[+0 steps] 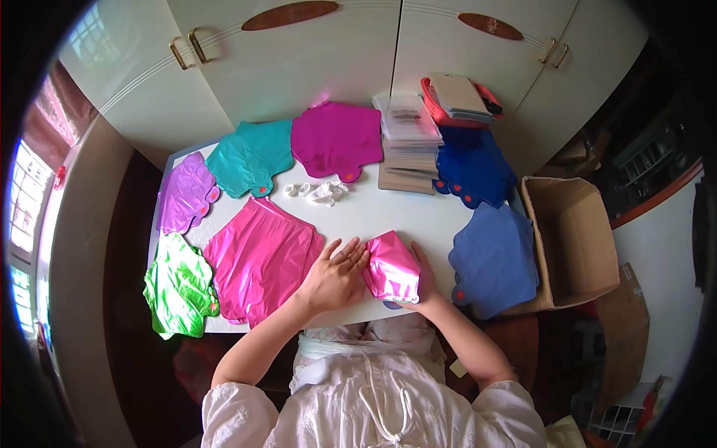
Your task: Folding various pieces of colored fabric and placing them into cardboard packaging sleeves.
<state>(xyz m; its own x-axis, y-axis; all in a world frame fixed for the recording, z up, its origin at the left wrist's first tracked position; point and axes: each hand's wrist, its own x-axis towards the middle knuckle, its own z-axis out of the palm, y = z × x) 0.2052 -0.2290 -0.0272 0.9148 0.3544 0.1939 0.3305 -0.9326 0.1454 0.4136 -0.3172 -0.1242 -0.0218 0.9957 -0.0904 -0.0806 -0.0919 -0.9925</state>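
Note:
In front of me at the table's near edge is a folded, shiny pink foil balloon (393, 269), flat and creased into a small packet. My right hand (427, 282) holds it along its right side, with the thumb partly hidden by the foil. My left hand (337, 275) lies with its fingers stretched out, their tips touching the packet's left edge. Just left of that hand spreads a stack of larger, unfolded pink foil balloons (258, 261). A bit of something blue (391, 305) shows below the packet.
Flat foil balloons ring the white table (388, 209): green (181, 287), purple (183, 196), teal (254, 157), magenta (336, 140), dark blue (478, 168) and lighter blue (495, 261). Card sleeves (409, 149), a red basket (448, 112), crumpled white pieces (328, 194) and a cardboard box (575, 246) stand around.

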